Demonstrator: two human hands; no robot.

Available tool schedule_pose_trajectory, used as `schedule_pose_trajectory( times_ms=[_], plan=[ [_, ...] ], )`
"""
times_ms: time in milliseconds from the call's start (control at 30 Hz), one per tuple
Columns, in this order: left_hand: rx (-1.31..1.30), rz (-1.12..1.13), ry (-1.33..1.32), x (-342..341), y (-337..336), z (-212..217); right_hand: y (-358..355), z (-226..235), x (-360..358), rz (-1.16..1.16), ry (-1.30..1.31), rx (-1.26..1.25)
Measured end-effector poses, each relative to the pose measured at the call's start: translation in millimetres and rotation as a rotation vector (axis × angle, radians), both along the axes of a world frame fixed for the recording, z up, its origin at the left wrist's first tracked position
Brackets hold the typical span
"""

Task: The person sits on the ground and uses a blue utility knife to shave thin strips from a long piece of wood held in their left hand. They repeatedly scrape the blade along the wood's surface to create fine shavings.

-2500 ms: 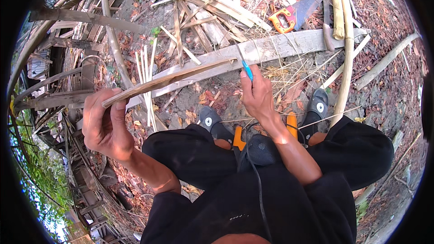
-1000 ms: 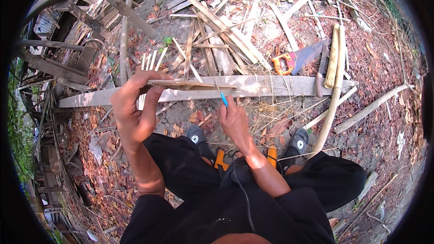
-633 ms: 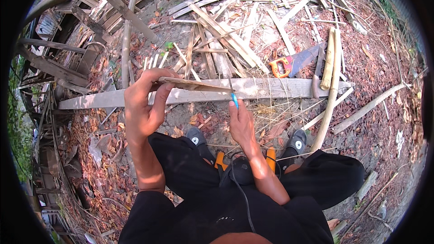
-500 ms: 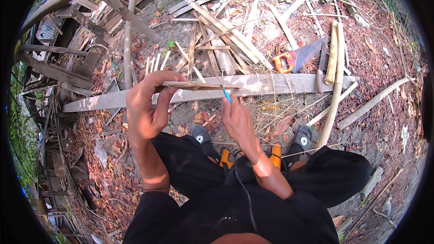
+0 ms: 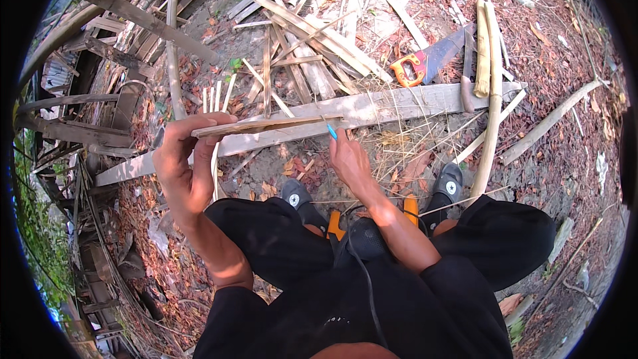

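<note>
My left hand (image 5: 185,159) pinches the near left end of a narrow wooden strip (image 5: 269,124) between thumb and fingers. The strip is raised above a long grey plank (image 5: 392,103) on the ground and points to the right. At its far end my right hand (image 5: 350,161) is closed round a slim blue pen-like tool (image 5: 332,131). The tool's upper tip reaches the strip's right end. Whether it is a pen or a small blade is too fine to make out.
Beyond the plank lies a handsaw (image 5: 425,66) with an orange handle, beside a wooden-handled blade (image 5: 467,86) and peeled poles (image 5: 492,106). A heap of wood strips (image 5: 312,40) is further off. Several thin sticks (image 5: 216,96) stand near my left hand. Dark sandals (image 5: 449,183) are below.
My left hand has moved left and tilted the strip, so a longer stretch of it shows between my hands. The whole view has shifted slightly. My right hand stays at the strip's right end.
</note>
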State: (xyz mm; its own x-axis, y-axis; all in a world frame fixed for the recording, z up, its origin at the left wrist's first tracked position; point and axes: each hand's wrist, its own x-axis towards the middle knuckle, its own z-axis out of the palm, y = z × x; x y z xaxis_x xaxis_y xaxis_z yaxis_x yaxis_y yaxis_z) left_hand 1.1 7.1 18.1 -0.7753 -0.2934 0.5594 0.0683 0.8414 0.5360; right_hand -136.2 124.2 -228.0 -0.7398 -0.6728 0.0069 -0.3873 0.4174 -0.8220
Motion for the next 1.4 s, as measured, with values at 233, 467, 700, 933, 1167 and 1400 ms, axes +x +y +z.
schedule_pose_trajectory(
  times_ms=[233,467,700,933,1167,1400],
  plan=[
    [0.087,-0.026,0.017,0.6,0.4,-6.8,-2.4,-75.6,-25.0,-0.079,0.047,0.052],
    [0.019,-0.082,0.03,-11.3,3.6,-7.0,-26.0,-129.5,-51.6,-0.079,0.053,0.326],
    [0.09,-0.023,0.027,-9.0,1.0,-6.4,-12.7,-150.6,-49.8,-0.106,0.032,0.212],
    [0.042,-0.022,0.022,-2.2,-2.5,-4.6,-38.8,-82.8,-45.3,-0.012,-0.024,0.188],
    [0.042,-0.039,0.036,-8.5,-0.4,-7.2,-33.1,-109.9,-68.1,-0.014,0.068,0.254],
    [0.02,-0.032,-0.029,-1.7,4.0,-4.4,-40.7,-141.9,-62.3,0.006,0.046,0.296]
  ],
)
